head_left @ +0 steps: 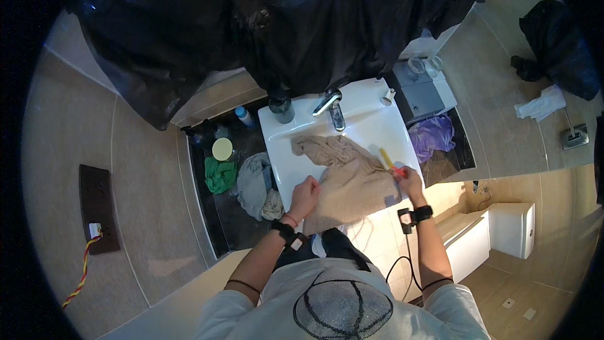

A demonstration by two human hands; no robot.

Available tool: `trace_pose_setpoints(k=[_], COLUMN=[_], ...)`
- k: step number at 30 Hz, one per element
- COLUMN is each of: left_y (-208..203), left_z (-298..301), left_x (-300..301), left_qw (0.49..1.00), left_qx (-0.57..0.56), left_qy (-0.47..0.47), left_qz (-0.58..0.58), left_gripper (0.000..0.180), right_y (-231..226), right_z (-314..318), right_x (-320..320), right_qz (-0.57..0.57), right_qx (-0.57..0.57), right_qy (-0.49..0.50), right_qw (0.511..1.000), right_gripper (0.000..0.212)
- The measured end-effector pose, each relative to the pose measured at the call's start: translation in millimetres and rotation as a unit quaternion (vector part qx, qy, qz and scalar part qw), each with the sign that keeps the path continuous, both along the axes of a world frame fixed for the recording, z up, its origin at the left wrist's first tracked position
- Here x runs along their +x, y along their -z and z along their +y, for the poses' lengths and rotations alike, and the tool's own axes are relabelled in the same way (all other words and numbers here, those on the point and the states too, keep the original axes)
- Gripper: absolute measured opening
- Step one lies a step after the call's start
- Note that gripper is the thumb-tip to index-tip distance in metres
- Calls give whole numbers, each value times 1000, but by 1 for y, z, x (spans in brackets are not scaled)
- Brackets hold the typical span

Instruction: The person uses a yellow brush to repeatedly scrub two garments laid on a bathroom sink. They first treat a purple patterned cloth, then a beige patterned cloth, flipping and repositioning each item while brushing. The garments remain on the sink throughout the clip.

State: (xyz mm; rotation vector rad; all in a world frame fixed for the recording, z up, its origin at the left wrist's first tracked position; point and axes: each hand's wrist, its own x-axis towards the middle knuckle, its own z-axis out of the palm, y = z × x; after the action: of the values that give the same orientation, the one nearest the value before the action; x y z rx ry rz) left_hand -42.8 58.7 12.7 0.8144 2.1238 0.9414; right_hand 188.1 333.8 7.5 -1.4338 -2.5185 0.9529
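Observation:
A beige towel [352, 182] lies bunched in the white washbasin [286, 145] and drapes over its front edge. My left hand [305, 196] is closed in a fist at the towel's left edge, gripping it there; the fingertips are partly hidden. At the towel's right side, my right hand [410, 182] is wrapped round the red handle of a scrubbing brush [385, 158]. Its yellow bristle end points up and left over the towel. The chrome faucet [333, 108] stands behind the towel at the back of the basin.
A dark bottle [281, 107] stands on the basin's back left. Left of it lie a blue-capped bottle [243, 114], a yellow-lidded jar [223, 148], a green cloth [219, 175] and grey cloths [253, 182]. A purple cloth [431, 136] and grey box [420, 99] sit right.

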Motion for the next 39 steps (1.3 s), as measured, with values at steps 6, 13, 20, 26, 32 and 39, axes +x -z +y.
trace_pose_setpoints(k=[6,13,20,26,32,39], left_y=[-68,-191,-241,-215,-91,-25], left_z=[-26,-14,-19,-35,-77,-76], left_x=[-32,-69,-82,-65,-37,-15], left_qw=[866,814,827,865,943,922], left_qx=[149,388,458,369,121,33], left_qy=[-218,-175,-162,-187,-114,-153], left_qz=[-425,-394,-284,-286,-288,-353], left_gripper=[16,10,16,13,13,16], right_y=[-103,-219,-262,-210,-97,-28], right_z=[29,43,61,60,18,12], right_x=[-8,-63,-87,-58,0,38], right_qz=[240,326,442,326,159,109], right_qx=[-300,-286,-228,-227,-263,-251], right_qy=[184,141,87,111,157,151], right_qw=[905,890,863,911,938,950], right_gripper=[27,29,29,34,37,38])
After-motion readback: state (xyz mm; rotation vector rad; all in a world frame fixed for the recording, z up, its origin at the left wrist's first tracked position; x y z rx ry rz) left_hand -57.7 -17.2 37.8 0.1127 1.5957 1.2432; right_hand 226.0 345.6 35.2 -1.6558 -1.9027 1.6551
